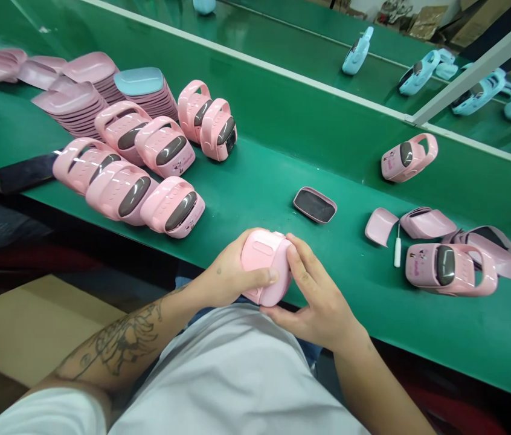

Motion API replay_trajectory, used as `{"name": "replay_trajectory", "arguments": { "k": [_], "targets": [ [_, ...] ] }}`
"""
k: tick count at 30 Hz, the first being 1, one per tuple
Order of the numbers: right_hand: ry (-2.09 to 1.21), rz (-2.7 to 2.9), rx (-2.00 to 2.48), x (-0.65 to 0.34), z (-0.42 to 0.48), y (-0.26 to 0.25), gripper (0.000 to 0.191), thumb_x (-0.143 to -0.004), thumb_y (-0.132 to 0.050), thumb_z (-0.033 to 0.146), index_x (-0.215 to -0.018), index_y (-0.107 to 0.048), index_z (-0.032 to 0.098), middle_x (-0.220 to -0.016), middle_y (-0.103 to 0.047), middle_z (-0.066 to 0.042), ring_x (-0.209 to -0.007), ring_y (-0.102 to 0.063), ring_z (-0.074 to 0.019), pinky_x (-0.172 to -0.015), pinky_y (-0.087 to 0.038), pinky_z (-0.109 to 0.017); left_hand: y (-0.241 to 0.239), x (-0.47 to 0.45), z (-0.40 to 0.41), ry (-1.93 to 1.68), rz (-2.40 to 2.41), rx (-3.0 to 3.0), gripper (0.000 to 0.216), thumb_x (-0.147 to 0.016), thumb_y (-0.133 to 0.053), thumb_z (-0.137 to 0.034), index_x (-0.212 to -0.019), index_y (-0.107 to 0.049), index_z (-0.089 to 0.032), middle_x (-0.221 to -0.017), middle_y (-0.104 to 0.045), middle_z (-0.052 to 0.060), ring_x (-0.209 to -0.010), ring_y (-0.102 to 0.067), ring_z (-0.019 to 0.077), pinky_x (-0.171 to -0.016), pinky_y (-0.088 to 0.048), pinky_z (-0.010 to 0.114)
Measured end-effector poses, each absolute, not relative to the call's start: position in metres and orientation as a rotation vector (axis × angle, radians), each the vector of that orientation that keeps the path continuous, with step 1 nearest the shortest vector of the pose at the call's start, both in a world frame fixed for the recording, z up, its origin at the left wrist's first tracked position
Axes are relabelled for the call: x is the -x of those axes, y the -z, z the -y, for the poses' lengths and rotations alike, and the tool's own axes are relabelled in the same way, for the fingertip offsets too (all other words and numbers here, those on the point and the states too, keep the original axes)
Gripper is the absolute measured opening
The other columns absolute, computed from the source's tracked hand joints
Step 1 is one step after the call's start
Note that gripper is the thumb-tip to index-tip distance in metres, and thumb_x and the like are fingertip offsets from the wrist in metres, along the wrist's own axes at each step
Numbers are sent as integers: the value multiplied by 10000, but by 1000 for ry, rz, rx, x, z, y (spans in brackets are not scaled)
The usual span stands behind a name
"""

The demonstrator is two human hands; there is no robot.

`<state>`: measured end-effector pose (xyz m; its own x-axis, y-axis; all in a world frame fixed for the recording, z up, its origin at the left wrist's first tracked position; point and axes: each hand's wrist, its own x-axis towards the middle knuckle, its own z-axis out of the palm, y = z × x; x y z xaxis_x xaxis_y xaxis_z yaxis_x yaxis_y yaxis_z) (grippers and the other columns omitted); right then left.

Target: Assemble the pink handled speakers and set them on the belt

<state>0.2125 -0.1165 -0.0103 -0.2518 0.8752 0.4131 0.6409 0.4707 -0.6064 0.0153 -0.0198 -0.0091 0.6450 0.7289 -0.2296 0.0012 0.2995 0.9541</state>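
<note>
Both my hands grip one pink plastic casing (267, 266) at the near edge of the green belt (282, 151). My left hand (228, 275) wraps its left side, thumb pressed on the front. My right hand (314, 296) closes on its right side, fingers curled over the top and thumb underneath. A dark-faced pink lid (314, 204) lies on the belt just beyond the casing.
Several assembled pink units (147, 163) and stacks of pink and blue lids (101, 84) sit at the left. At the right lie more pink units (450, 269), loose pink parts (425, 222) and a small white tool (397, 248). Blue units (418, 72) lie beyond the white rail.
</note>
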Motion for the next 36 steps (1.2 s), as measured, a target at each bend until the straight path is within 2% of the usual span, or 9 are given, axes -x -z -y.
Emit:
{"name": "replay_trajectory", "arguments": {
  "k": [3, 7, 18, 22, 25, 29, 36],
  "targets": [
    [-507, 1962, 1334, -216, 115, 16, 1188, -856, -848, 462, -1740, -78, 273, -1780, -254, -187, -1625, -328, -420, -1248, -414, -685, 10, -23, 14, -550, -755, -1162, 676, -749, -849, -431, -1308, -617, -131, -1260, -736, 136, -1147, -685, 324, -951, -566, 407],
    [-568, 1895, 1375, -220, 110, 23, 1202, -824, -871, 558, -1736, -127, 311, -1769, -309, -163, -1625, -347, -395, -1277, -392, -647, 13, -32, 8, -582, -735, -1158, 596, -759, -830, -412, -1247, -657, -117, -1214, -767, 121, -1106, -699, 298, -938, -564, 380],
    [-488, 1847, 1476, -215, 115, 21, 1200, -790, -888, 583, -1728, -187, 323, -1732, -392, -162, -1596, -399, -409, -1269, -415, -643, 10, -39, 19, -607, -820, -1058, 562, -742, -852, -374, -1220, -680, -135, -1195, -776, 112, -1078, -712, 282, -891, -572, 355],
    [-514, 1863, 1461, -218, 115, 26, 1175, -821, -861, 582, -1732, -171, 310, -1729, -390, -181, -1597, -398, -408, -1260, -425, -646, 12, -38, 20, -604, -822, -1042, 520, -757, -839, -371, -1197, -695, -134, -1158, -775, 103, -1049, -706, 265, -883, -568, 344],
    [-496, 1926, 1410, -219, 112, 26, 1176, -838, -855, 562, -1736, -145, 291, -1725, -380, -204, -1595, -401, -412, -1246, -438, -657, 14, -34, 17, -575, -753, -1057, 598, -759, -870, -409, -1249, -671, -129, -1206, -765, 123, -1078, -701, 267, -915, -564, 353],
    [-360, 1969, 1358, -215, 110, 23, 1139, -862, -857, 489, -1733, -165, 248, -1705, -389, -239, -1579, -421, -419, -1219, -462, -672, 10, -32, 15, -566, -724, -1055, 768, -732, -912, -508, -1322, -608, -122, -1300, -729, 176, -1171, -690, 320, -951, -572, 407],
    [-221, 1961, 1270, -209, 110, 21, 1075, -878, -854, 383, -1722, -213, 206, -1689, -414, -255, -1550, -468, -419, -1174, -521, -648, -1, -33, 24, -633, -894, -1139, 848, -704, -929, -509, -1369, -546, -147, -1379, -692, 184, -1254, -669, 349, -1032, -561, 464]
  ]
}}
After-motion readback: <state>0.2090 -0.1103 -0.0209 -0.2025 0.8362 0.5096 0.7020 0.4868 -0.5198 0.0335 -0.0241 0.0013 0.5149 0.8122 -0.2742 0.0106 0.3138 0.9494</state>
